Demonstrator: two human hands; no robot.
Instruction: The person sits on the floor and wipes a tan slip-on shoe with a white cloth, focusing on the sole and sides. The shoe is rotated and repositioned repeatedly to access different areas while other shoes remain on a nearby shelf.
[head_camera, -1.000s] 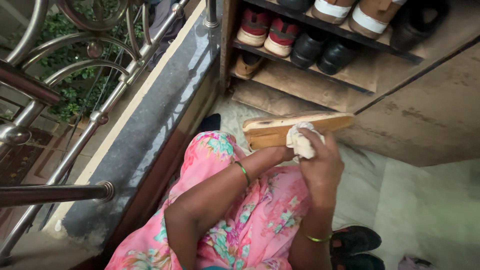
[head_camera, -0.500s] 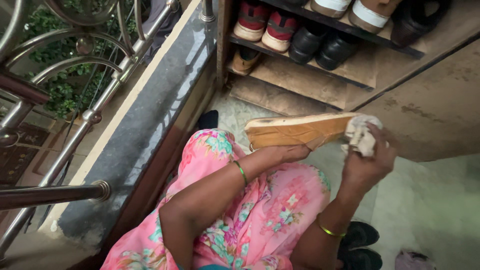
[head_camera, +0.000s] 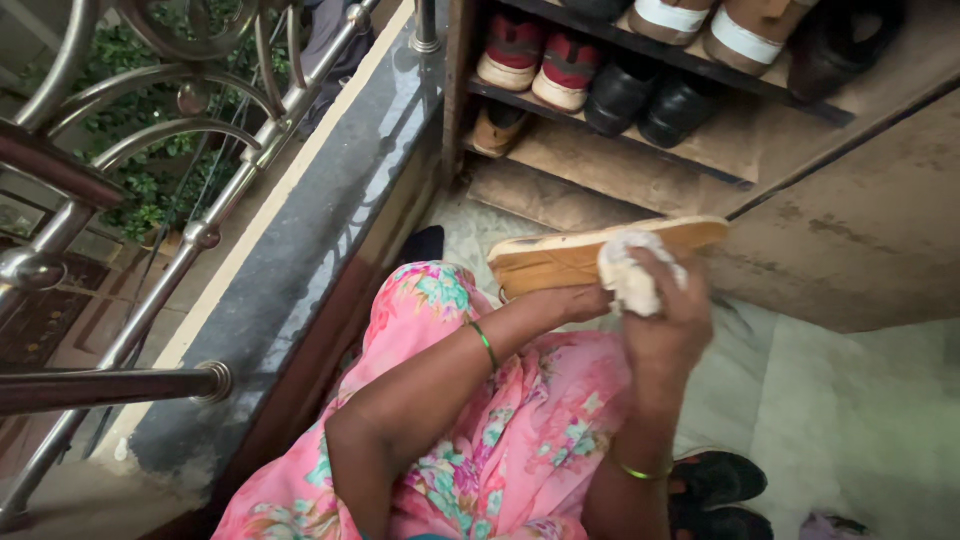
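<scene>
In the head view, the left hand (head_camera: 585, 300) grips the tan flat-soled shoe (head_camera: 560, 260) from below, holding it sideways above the lap in front of the wooden shoe rack (head_camera: 640, 150). The right hand (head_camera: 665, 320) is closed around a crumpled white cloth (head_camera: 630, 275), pressing it against the shoe's side near its middle.

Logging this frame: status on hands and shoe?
Left hand grips tan shoe underneath. Right hand presses white cloth on its side. Nothing blocking.
</scene>
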